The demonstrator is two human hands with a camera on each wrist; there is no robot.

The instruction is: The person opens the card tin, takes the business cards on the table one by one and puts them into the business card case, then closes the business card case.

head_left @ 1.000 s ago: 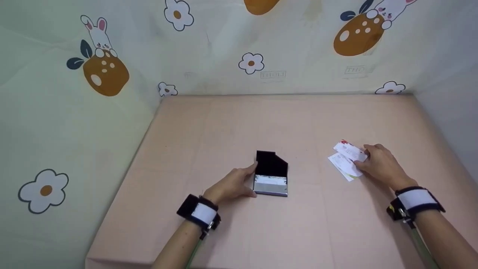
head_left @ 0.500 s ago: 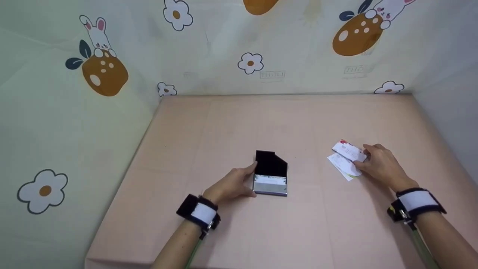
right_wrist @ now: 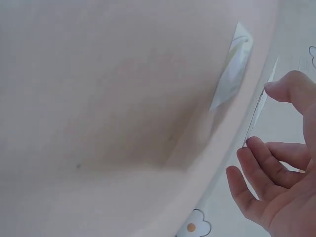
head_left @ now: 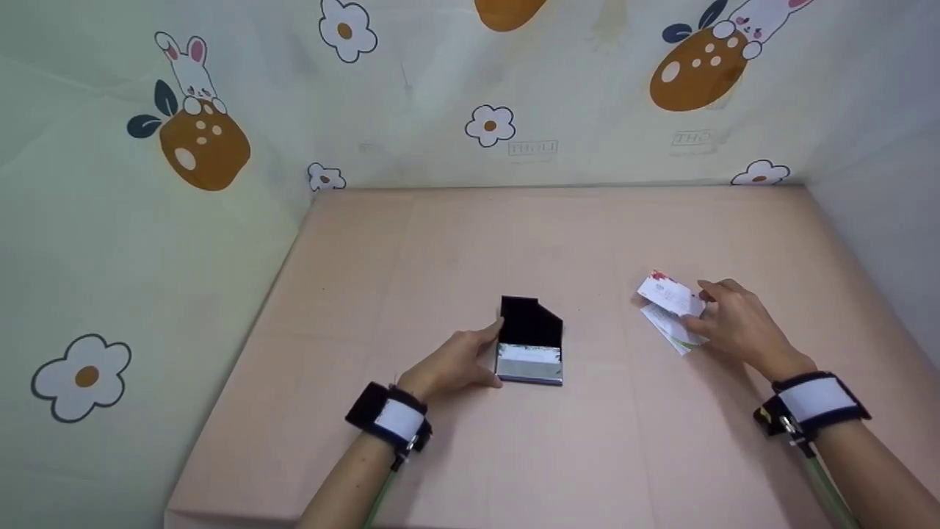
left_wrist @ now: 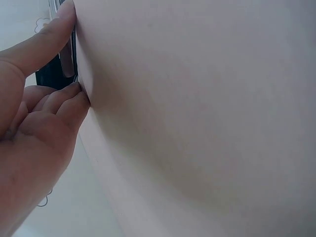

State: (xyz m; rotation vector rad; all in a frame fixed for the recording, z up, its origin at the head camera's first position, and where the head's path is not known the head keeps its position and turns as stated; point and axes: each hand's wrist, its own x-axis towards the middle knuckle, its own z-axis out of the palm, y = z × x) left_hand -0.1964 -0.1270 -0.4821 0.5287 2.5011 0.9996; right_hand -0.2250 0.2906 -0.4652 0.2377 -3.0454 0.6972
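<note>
Walls: cloth (head_left: 440, 88) printed with flowers and rabbits closes in the back and both sides.
Counter: the pink counter (head_left: 470, 242) carries everything.
Left hand: the left hand (head_left: 452, 364) grips the left side of the card case, thumb on the far edge, fingers curled at the near edge.
Right hand: the right hand (head_left: 734, 323) pinches the top card between thumb and fingers, lifted on edge.
Card case: the black card case (head_left: 530, 342) stands open at the middle of the counter, lid up, a silver front strip below.
Top card: the top card (head_left: 667, 294) is tilted above the lower card.
Lower card: the lower card (head_left: 672, 330) lies flat on the counter, well right of the card case.
</note>
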